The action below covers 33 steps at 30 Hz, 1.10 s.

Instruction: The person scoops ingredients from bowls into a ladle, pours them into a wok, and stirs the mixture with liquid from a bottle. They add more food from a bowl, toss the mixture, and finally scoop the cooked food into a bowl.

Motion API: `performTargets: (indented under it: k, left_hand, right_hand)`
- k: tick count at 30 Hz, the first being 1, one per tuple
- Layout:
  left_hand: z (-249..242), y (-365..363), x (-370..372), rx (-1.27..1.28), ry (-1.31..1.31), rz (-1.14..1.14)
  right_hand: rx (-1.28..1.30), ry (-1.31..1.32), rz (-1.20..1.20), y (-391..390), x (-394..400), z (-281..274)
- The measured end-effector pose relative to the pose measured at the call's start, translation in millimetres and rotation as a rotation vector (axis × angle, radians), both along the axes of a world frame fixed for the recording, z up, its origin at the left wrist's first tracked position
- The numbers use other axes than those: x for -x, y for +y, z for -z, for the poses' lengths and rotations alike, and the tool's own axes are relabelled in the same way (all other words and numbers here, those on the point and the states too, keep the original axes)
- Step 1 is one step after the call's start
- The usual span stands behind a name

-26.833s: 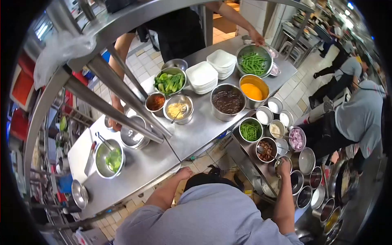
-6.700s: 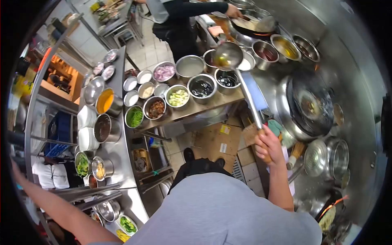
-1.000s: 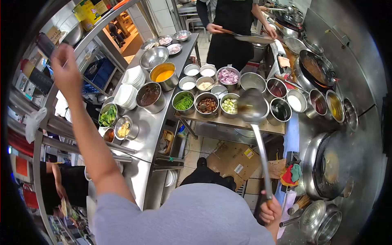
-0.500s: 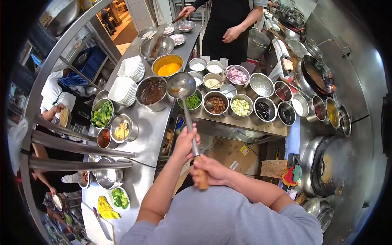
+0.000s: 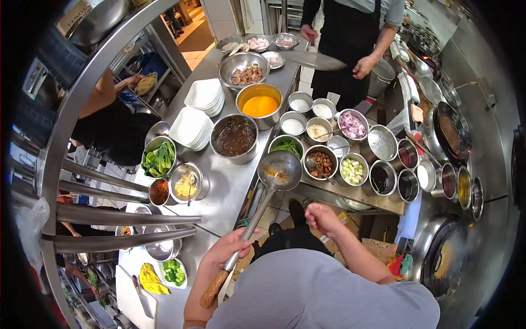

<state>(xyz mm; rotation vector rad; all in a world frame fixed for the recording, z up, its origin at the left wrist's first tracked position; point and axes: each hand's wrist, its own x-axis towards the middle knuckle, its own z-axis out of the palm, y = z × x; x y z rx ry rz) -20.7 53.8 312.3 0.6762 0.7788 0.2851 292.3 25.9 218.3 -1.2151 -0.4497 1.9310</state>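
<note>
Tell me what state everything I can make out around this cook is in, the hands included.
ladle: held up, residue in its bowl
left hand: closed around the ladle
right hand: curled, nothing visible in it
white dishes: in two stacks
orange-liquid pot: uncovered, partly filled
dark-sauce pot: uncovered, partly filled
meat bowl: uncovered, partly filled
knife: lying on the cutting board

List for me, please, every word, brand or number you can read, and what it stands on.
No text here can be read with certainty.
Brown box, upper left: printed letters, too blurred to read.
Yellow label on the cardboard: too small to read.
</note>
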Motion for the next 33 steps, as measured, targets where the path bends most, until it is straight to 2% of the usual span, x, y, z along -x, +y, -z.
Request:
performTargets:
  k: [3,4,6,8,9,10,11,12,13,14,15,17,18,21,23,24,25,28,30,33]
  left_hand:
    - [-6,3,-5,0.005,0.005,-0.005]
    - [-10,5,-10,-0.002,0.041,-0.020]
    - [-15,9,-18,0.002,0.080,-0.025]
    - [-17,17,-28,0.012,0.072,-0.029]
    - [-17,19,-32,0.007,0.069,-0.065]
    - [-18,22,-36,0.024,0.055,-0.066]
    - [-18,24,-42,0.038,0.066,-0.071]
    - [-18,26,-48,0.030,0.067,-0.079]
    - [-18,29,-54,0.019,0.066,-0.088]
    - [-20,31,-61,0.026,0.079,-0.094]
    - [-22,33,-67,0.039,0.088,-0.099]
    - [-25,38,-79,0.039,0.099,-0.104]
    - [-26,39,-85,0.041,0.104,-0.111]
    - [-27,42,-97,0.058,0.146,-0.152]
    - [-27,43,-105,0.081,0.172,-0.178]
    - [-26,44,-106,0.081,0.161,-0.199]
    - [-25,45,-108,0.080,0.148,-0.218]
    - [-27,52,-113,0.105,0.184,-0.245]
    - [-28,56,-113,0.099,0.193,-0.256]
    - [-30,58,-116,0.087,0.222,-0.264]
  right_hand:
    - [-0.082,-0.142,-0.270,3,11,3]
    - [-0.071,-0.144,-0.251,9,10,2]
    - [-0.295,-0.370,-0.262,33,-6,4]
    - [-0.346,-0.692,-0.032,75,-43,12]
    - [-0.537,-1.104,0.173,105,-73,46]
    - [-0.394,-1.285,0.233,134,-96,23]
    - [-0.471,-1.436,0.375,162,-124,35]
    - [-0.349,-1.433,0.417,186,-140,26]
    - [-0.367,-1.598,0.472,207,-154,31]
    - [-0.352,-1.694,0.426,226,-170,46]
    - [-0.344,-1.687,0.411,242,-178,56]
    - [-0.280,-1.662,0.161,265,-186,71]
    - [-0.281,-1.656,0.151,270,-181,70]
    - [-0.714,-1.202,0.153,262,-148,39]
    - [-0.782,-1.190,0.030,252,-144,44]
    - [-0.608,-1.055,-0.043,242,-141,25]
    - [-0.597,-1.055,-0.046,238,-145,32]
    - [-0.884,-1.220,-0.109,221,-162,30]
    - [-0.873,-1.237,-0.111,202,-174,-7]
    - [-0.829,-1.314,-0.044,189,-201,-12]
